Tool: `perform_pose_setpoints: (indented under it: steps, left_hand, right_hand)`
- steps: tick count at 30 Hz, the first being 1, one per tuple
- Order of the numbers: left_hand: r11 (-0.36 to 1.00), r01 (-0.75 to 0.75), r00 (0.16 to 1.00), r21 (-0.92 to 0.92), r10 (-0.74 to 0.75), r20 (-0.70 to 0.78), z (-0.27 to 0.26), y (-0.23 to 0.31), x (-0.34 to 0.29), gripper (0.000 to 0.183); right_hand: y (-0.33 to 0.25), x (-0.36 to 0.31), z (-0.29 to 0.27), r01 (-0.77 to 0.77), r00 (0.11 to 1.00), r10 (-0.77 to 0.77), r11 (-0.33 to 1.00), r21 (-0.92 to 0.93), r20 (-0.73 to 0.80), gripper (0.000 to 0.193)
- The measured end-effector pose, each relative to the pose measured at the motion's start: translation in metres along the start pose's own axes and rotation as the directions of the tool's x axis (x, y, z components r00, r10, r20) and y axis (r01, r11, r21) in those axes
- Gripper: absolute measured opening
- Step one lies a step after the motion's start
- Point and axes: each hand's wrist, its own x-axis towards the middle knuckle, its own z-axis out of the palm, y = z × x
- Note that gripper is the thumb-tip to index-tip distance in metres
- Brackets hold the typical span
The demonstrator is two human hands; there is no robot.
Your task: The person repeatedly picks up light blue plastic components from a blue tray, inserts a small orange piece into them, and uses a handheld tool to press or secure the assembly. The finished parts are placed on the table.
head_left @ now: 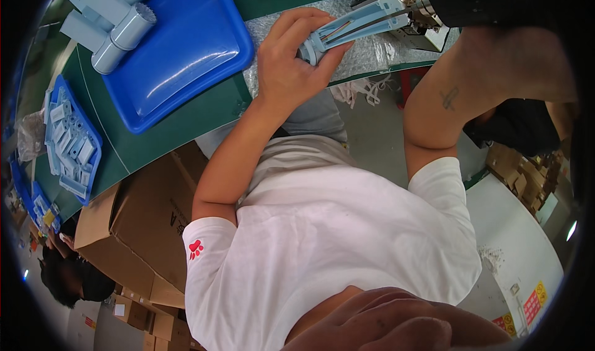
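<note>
My left hand is closed round the rounded end of a long, light blue plastic housing. Its open, ribbed side shows, and the far end points right. A thin metal bit reaches into the housing from a black electric screwdriver with a metal collar, at the upper right. Against that screwdriver lies my right hand, large and blurred; it appears wrapped round the tool, though its fingers are mostly hidden. Behind the housing's tip stands a small white machine with metal parts, partly covered.
A blue tray lies on the green table, with light blue cylindrical assemblies at its left. Farther left, a blue bin holds several small light blue parts. Clear bubble wrap lies under my left hand. A cardboard box stands below the table edge.
</note>
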Motion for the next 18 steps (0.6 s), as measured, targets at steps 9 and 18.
perform_pose_setpoints:
  steps: [9, 18]
  left_hand:
    - [0.999, -0.026, 1.0, -0.029, 0.025, -0.015, -0.001, -0.001, -0.003, 0.03]
    - [0.996, 0.086, 0.995, 0.023, -0.087, 0.058, -0.006, 0.008, 0.006, 0.029]
  right_hand:
    - [-0.004, -0.008, 0.002, -0.012, 1.0, 0.012, 1.0, 0.008, -0.004, 0.065]
    - [-0.017, -0.005, 0.006, 0.025, 0.998, -0.025, 1.0, 0.002, -0.063, 0.067]
